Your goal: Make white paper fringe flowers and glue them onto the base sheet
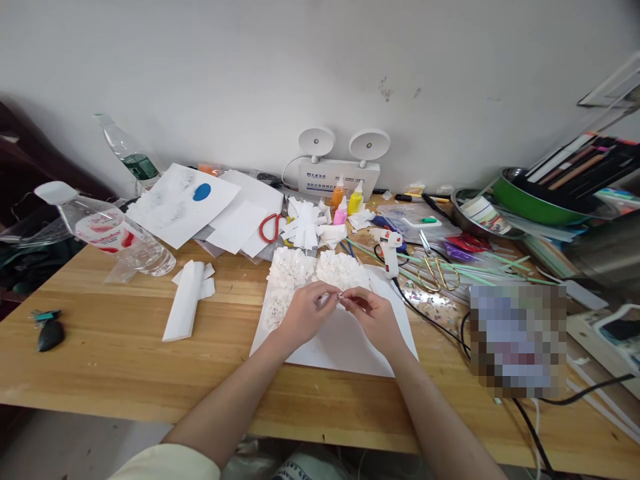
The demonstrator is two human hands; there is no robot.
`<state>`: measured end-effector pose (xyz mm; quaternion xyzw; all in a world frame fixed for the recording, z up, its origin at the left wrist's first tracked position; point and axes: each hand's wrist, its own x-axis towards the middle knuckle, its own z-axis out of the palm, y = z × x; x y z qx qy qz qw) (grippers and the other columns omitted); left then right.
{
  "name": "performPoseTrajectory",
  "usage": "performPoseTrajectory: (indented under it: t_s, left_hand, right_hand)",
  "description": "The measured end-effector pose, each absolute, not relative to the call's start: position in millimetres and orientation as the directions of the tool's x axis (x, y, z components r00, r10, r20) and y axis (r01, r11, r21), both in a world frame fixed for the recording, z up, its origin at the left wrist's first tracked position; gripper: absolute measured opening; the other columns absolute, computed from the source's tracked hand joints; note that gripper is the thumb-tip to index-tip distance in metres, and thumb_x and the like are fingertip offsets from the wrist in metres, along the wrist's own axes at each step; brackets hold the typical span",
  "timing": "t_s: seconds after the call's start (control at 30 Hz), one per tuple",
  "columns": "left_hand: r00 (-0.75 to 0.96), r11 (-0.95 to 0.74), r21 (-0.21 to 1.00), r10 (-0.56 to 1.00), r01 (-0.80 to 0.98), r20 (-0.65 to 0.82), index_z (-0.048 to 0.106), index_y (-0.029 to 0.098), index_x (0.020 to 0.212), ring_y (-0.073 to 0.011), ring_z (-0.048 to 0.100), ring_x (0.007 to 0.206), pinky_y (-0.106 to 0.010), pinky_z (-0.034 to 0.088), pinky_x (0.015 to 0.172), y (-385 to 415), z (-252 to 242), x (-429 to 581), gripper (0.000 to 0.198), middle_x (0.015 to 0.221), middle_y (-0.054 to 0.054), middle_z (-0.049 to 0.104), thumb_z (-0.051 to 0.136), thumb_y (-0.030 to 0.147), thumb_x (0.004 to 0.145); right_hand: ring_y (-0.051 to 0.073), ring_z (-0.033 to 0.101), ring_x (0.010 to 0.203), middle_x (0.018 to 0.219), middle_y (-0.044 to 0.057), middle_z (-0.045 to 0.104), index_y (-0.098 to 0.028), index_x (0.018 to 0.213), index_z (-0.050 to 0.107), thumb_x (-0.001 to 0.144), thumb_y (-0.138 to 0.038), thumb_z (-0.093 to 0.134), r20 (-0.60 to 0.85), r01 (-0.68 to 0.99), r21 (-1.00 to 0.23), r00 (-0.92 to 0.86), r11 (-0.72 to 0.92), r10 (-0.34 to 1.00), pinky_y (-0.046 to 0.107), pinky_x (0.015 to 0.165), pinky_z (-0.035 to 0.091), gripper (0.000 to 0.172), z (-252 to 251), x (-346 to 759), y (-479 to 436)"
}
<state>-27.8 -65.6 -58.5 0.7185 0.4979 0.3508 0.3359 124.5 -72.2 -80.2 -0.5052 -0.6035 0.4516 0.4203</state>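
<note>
My left hand and my right hand meet over a white sheet, fingertips pinched together. A tiny white scrap shows between them; its material is too small to make out. Clusters of crumpled white paper pieces cover the sheet's left side and its top middle. Behind the sheet lies a pile of white paper strips. To the right of my right hand, a white glue gun rests with its black cable trailing across the table.
Red-handled scissors, gold-handled scissors and small paint bottles lie or stand behind. Left are a folded white paper, a tilted water bottle and a small black object. A blurred-out item sits right, near cables.
</note>
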Motion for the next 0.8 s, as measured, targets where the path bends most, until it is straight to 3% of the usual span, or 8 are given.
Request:
performPoseTrajectory:
  t_s: [0.5,0.8]
  left_hand:
    - [0.296,-0.294,0.839,0.940,0.458,0.168,0.064,0.018,0.084,-0.0116,0.055,0.071,-0.021,0.040,0.059,-65.2,-60.4,-27.6,0.020,0.082,-0.002,0.065,0.045,0.018,0.079]
    - [0.331,-0.310,0.834,0.929,0.456,0.165,0.063,0.017,0.082,-0.0120,0.055,0.072,-0.020,0.040,0.057,-65.2,-57.1,-28.8,0.017,0.082,-0.003,0.065,0.048,0.022,0.078]
  right_hand:
    - [0.016,0.055,0.065,0.073,0.004,0.063,-0.018,0.080,0.058,0.070,-0.034,0.062,0.047,0.172,-0.984,-0.018,0.049,0.999,0.027,0.061,0.043,0.019,-80.5,120.8,-73.1]
    - [0.014,0.052,0.061,0.069,0.002,0.061,-0.019,0.076,0.058,0.070,-0.034,0.063,0.047,0.214,-0.975,-0.033,0.053,0.998,0.027,0.058,0.042,0.017,-77.3,120.9,-73.3]
